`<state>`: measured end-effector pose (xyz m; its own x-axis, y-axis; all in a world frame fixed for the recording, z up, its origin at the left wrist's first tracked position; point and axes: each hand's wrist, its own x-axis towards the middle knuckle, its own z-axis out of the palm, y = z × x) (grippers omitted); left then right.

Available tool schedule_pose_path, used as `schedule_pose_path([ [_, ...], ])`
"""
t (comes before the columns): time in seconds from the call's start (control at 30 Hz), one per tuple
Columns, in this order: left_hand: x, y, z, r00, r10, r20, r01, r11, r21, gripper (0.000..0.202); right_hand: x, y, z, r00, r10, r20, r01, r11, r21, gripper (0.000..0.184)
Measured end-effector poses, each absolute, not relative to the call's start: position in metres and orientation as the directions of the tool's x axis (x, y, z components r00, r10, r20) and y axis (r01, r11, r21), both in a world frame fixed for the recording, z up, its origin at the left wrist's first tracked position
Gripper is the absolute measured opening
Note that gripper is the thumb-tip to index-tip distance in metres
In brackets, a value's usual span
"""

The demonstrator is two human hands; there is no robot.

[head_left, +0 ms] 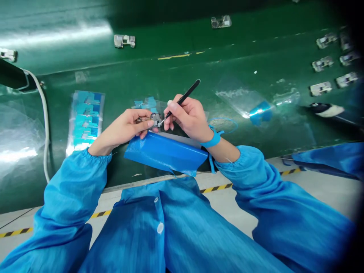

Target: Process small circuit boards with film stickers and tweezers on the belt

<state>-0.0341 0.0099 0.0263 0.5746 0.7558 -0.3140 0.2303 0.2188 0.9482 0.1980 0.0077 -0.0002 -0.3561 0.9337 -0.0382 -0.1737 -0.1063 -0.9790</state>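
My left hand (133, 125) pinches a small circuit board (156, 119) with grey metal patches, held up over the bench. Black tweezers (188, 93) sit in the closed fingers of my right hand (187, 115), slanting down to the left. Their tip meets or nearly meets the board's right edge; I cannot tell which. Below both hands lies a blue textured sheet (167, 151). Just behind the board are pale blue film pieces (146, 102) on clear backing. A blue wrist strap (213, 139) circles my right wrist.
At the left lies a clear sheet of blue film pieces (87, 119), near a white cable (44, 113). Similar boards (124, 41) rest farther back, with several more (320, 88) at the right. Clear plastic with a blue patch (261, 112) and a black-and-white tool (327, 110) lie right of my hands.
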Motion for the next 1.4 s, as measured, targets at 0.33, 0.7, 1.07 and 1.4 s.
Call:
schedule_pose_path([
  [0.33, -0.030, 0.004, 0.022, 0.536, 0.791, -0.294, 0.178, 0.235, 0.956, 0.007, 0.193, 0.003, -0.006, -0.419, 0.897, -0.142, -0.047, -0.177, -0.983, 0.057],
  [0.7, -0.026, 0.001, 0.027, 0.533, 0.791, -0.302, 0.189, 0.236, 0.953, 0.006, 0.192, 0.003, -0.008, -0.418, 0.896, -0.152, -0.073, -0.200, -0.977, 0.051],
  [1.07, -0.025, 0.000, 0.030, 0.513, 0.793, -0.328, 0.182, 0.272, 0.945, 0.012, 0.192, 0.003, -0.014, -0.372, 0.909, -0.187, -0.025, -0.212, -0.977, 0.055],
  [1.4, -0.024, 0.002, 0.030, 0.533, 0.785, -0.314, 0.191, 0.250, 0.949, 0.011, 0.192, 0.003, -0.015, -0.378, 0.911, -0.166, -0.037, -0.194, -0.980, 0.056],
])
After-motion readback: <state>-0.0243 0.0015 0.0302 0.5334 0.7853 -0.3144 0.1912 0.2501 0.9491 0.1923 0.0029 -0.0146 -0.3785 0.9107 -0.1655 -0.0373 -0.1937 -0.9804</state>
